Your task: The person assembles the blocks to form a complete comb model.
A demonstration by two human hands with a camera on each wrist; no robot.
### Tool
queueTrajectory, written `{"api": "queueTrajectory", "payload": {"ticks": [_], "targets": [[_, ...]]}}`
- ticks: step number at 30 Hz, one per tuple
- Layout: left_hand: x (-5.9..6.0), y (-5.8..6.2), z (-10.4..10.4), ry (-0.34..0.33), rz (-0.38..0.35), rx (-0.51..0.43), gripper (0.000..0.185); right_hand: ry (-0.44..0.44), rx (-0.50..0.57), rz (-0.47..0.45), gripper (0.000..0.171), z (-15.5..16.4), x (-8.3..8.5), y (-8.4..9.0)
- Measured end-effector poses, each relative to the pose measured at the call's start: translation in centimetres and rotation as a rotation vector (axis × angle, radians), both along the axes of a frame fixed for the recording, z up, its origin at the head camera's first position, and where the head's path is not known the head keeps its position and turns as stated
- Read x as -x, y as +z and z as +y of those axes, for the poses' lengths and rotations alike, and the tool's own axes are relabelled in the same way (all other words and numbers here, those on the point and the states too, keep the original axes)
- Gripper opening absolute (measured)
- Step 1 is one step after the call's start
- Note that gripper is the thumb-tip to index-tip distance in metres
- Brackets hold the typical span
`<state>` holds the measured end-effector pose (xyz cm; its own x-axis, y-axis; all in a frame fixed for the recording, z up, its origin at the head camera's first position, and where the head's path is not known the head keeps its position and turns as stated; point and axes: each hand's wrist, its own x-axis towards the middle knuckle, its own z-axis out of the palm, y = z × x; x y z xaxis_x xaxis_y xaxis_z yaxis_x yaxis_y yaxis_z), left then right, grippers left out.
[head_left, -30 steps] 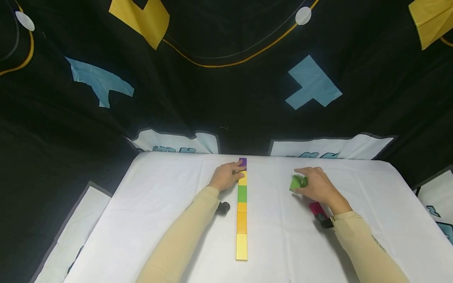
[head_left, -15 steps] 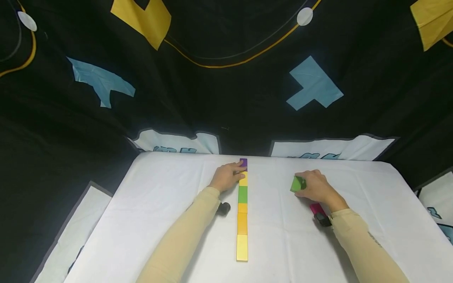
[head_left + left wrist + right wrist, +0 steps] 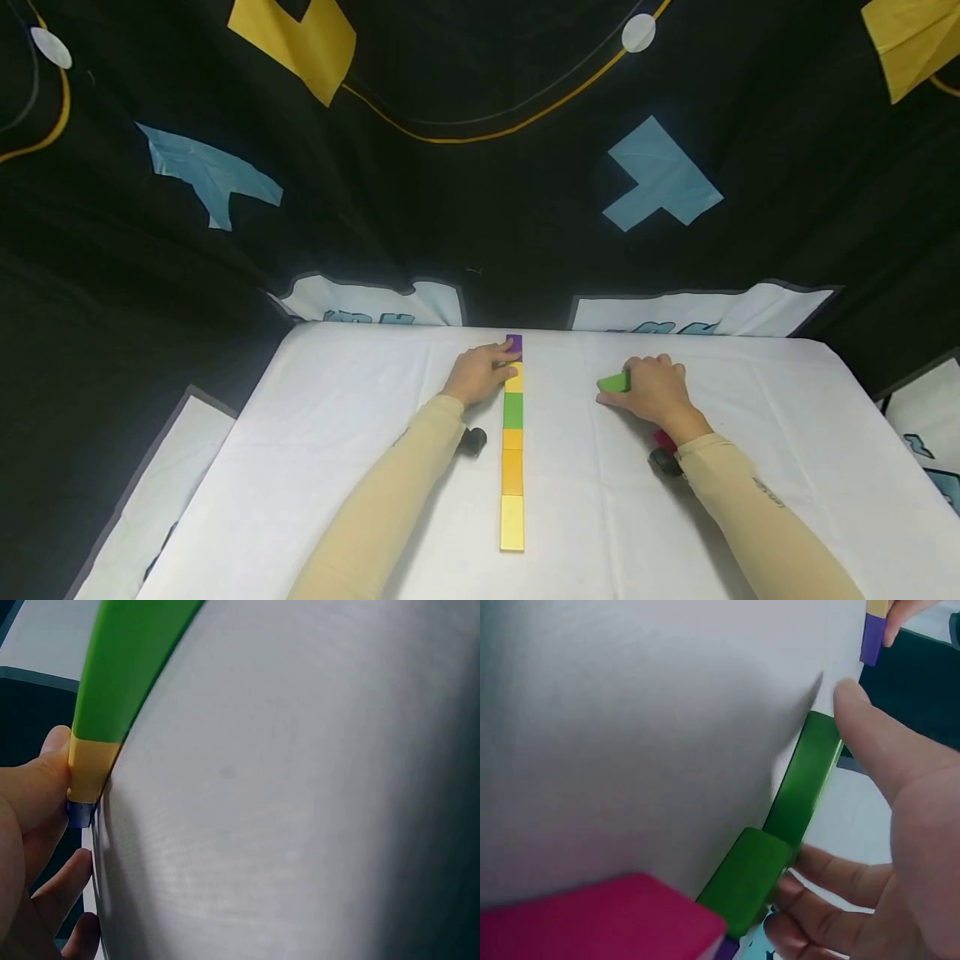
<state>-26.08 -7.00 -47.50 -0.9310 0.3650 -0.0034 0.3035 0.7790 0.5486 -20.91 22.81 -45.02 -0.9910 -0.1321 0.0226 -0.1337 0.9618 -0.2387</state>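
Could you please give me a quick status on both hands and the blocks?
Left hand rests on far end of block row, fingers at the purple block. Right hand grips a green block on the white table. Nothing between it and the row.

Your right hand [image 3: 654,392] is covering most of the green block [image 3: 613,382] in the head view, and your wrist is hiding nearly all of the red block [image 3: 663,439]. The right wrist view's bottom edge is cutting that block off.

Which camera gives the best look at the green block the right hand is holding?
The right wrist view: the green block fills the frame, pinched by the right hand. The head view shows it small; the left wrist view doesn't show it.
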Motion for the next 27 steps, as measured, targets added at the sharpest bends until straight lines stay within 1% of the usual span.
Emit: {"api": "queueTrajectory", "payload": {"ticks": [4,15,27], "targets": [[0.1,0.0,0.0,-0.002,-0.001,-0.006,0.04,-0.027,-0.008,-0.015,0.069,-0.2,-0.1,-0.1],[0.0,0.0,-0.1,-0.003,0.001,-0.026,0.04,-0.084,-0.009,0.012,0.062,-1.0,-0.7,-0.4],[-0.1,0.0,-0.1,0.005,-0.009,-0.018,0.041,-0.113,0.065,0.025,0.067,-2.0,-0.4,-0.3]]}}
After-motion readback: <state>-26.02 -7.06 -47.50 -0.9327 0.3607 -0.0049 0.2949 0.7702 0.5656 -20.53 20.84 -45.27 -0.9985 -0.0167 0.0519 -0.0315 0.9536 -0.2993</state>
